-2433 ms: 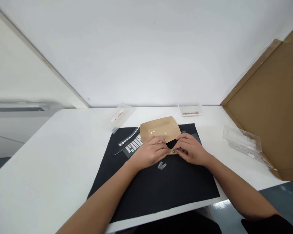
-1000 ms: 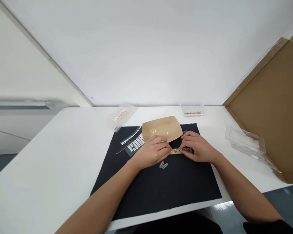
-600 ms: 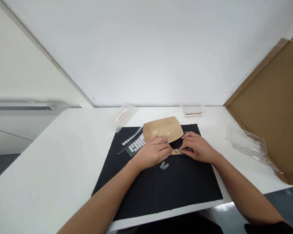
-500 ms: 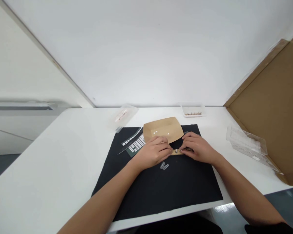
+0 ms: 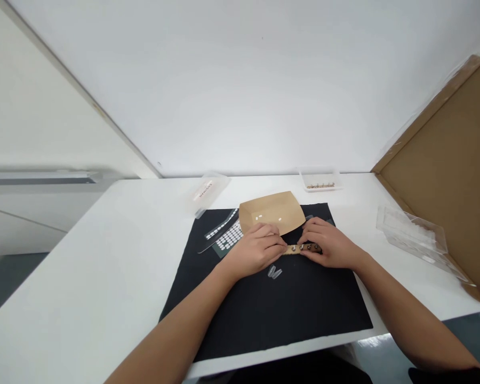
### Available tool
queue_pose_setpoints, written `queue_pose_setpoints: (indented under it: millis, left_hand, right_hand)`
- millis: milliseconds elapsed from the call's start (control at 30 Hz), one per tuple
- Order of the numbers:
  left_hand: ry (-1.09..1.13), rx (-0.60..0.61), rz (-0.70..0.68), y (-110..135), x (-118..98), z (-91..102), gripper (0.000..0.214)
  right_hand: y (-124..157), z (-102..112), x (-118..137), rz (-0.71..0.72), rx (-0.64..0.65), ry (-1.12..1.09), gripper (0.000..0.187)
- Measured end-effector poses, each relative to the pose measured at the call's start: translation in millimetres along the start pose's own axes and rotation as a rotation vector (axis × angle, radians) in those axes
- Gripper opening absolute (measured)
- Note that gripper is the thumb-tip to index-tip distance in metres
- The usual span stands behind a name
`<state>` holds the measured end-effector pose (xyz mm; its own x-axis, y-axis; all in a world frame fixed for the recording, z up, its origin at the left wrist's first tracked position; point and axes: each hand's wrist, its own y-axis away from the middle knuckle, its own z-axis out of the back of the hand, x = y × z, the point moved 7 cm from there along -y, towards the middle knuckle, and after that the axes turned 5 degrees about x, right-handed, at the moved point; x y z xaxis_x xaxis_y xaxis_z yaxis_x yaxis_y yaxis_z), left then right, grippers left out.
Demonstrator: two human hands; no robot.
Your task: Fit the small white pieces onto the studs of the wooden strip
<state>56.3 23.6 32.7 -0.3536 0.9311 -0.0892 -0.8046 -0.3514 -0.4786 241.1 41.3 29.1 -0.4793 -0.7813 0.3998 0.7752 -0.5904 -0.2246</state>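
A narrow tan strip (image 5: 290,249) with several small metal studs lies on the black mat (image 5: 280,314), spanning the gap between my hands. My left hand (image 5: 256,249) is closed, its fingertips pinching the strip's left end. On the right, my right hand (image 5: 327,244) curls around the strip, thumb in front and fingers behind, with studs showing between them. Whether those fingers also hold a small piece cannot be made out. Two clear nail tips (image 5: 274,272) rest on the mat just below my left fingers.
Behind my hands sits a brown paper tray (image 5: 270,210) holding a few white ovals. Sheets of white oval stickers (image 5: 229,237) and thin tweezers (image 5: 208,247) lie left. Clear boxes (image 5: 320,180) stand at the back and right (image 5: 414,234); a cardboard panel (image 5: 444,176) rises beyond.
My right hand has shifted slightly right along the strip and uncovered more studs. My left hand keeps its place at the left end. The whole view has moved a little.
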Motion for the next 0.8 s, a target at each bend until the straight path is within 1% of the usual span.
queue_pose_setpoints:
  millis: [233,467,800]
  left_hand:
    - [-0.022,-0.005,0.005,0,-1,-0.4,0.010]
    - [-0.081,0.015,-0.007,-1,-4,-2.1,0.012]
    - [-0.042,0.018,0.010,1,0,-3.6,0.008]
  right_hand:
    - [0,-1,-3,-0.021,0.008,-0.036,0.021]
    - [-1,-7,-4,-0.058,0.028,-0.038,0.018]
    - [0,-12,-4,-0.064,0.026,-0.024,0.017]
